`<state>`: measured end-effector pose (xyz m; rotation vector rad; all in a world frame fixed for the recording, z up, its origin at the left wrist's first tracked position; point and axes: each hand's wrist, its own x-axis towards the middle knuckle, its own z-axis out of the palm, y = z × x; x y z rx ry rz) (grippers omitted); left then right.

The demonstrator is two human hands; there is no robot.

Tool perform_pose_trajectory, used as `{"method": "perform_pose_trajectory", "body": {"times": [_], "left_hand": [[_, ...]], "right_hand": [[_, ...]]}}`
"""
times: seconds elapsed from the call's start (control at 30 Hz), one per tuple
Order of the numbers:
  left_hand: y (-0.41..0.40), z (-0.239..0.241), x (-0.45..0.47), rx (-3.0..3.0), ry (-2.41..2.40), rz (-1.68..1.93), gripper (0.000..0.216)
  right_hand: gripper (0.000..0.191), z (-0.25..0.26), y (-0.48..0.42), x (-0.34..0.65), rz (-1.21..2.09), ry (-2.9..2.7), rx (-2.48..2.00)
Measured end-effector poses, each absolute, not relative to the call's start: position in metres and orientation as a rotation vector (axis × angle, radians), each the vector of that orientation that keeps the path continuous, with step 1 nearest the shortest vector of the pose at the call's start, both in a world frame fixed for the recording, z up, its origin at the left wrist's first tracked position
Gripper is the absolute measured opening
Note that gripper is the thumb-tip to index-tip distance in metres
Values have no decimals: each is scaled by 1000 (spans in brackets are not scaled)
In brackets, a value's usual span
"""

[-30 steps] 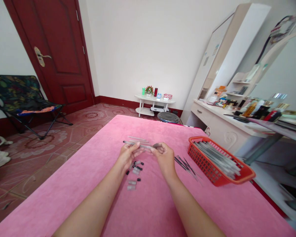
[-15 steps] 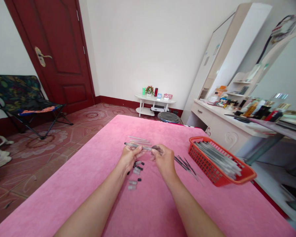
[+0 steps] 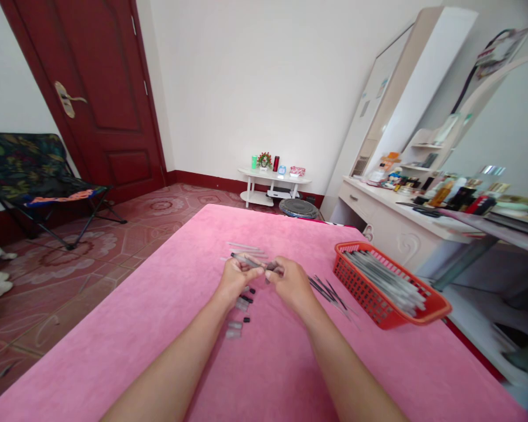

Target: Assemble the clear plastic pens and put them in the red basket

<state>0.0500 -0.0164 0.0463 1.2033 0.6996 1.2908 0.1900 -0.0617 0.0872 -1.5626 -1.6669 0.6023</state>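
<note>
My left hand [image 3: 234,276] and my right hand [image 3: 290,282] are together over the middle of the pink table [image 3: 158,328], both closed on one clear pen [image 3: 249,261]. The left fingers pinch its barrel; the right fingers grip the end nearer the basket. Under the hands lie small caps and black bits [image 3: 242,310]. A few clear pen barrels [image 3: 245,248] lie just beyond the hands. Thin black refills [image 3: 330,291] lie to the right of my right hand.
A red plastic basket [image 3: 369,299] filled with clear pens stands at the right of the table. A dressing table [image 3: 405,217] with bottles is beyond it. A folding chair [image 3: 30,176], a red door [image 3: 97,94] and a small white stand [image 3: 273,181] are further off.
My hands have drawn closer together along the pen, and less of it shows between them. The view has shifted slightly.
</note>
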Motion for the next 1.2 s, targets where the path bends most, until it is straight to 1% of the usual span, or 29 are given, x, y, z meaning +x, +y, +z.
{"method": "perform_pose_trajectory", "body": {"times": [0.1, 0.2, 0.3, 0.4, 0.5, 0.6, 0.7, 0.77, 0.9, 0.97, 1.1, 1.2], "left_hand": [[-16, 46, 52, 1368, 765, 1286, 18], [-14, 44, 50, 1507, 822, 1235, 20], [-8, 40, 43, 1539, 934, 1249, 26], [1, 33, 35, 1489, 1032, 1333, 27], [9, 26, 28, 1499, 1130, 1427, 25], [16, 20, 22, 1635, 1199, 1448, 24], [20, 16, 19, 1949, 1206, 1384, 29], [20, 15, 18, 2183, 1174, 1271, 33], [19, 16, 18, 2414, 1144, 1029, 36], [17, 18, 18, 2450, 1189, 971, 35], [14, 23, 18, 2489, 1312, 908, 25], [13, 25, 17, 2501, 1411, 860, 22]], "right_hand": [[14, 97, -66, 192, 456, -1836, -1644], [16, 116, -67, 210, 400, -1866, -1730], [18, 139, -70, 247, 136, -1684, -1949], [26, 155, -79, 293, -167, -1335, -2191], [32, 157, -89, 330, -261, -1038, -2352], [33, 151, -94, 346, -288, -921, -2418], [36, 147, -92, 342, -418, -906, -2387], [37, 147, -89, 334, -492, -938, -2313], [30, 145, -81, 319, -449, -1090, -2171], [26, 140, -75, 309, -318, -1222, -2097], [21, 128, -64, 286, 21, -1576, -1983], [21, 118, -59, 274, 109, -1660, -2045]]}}
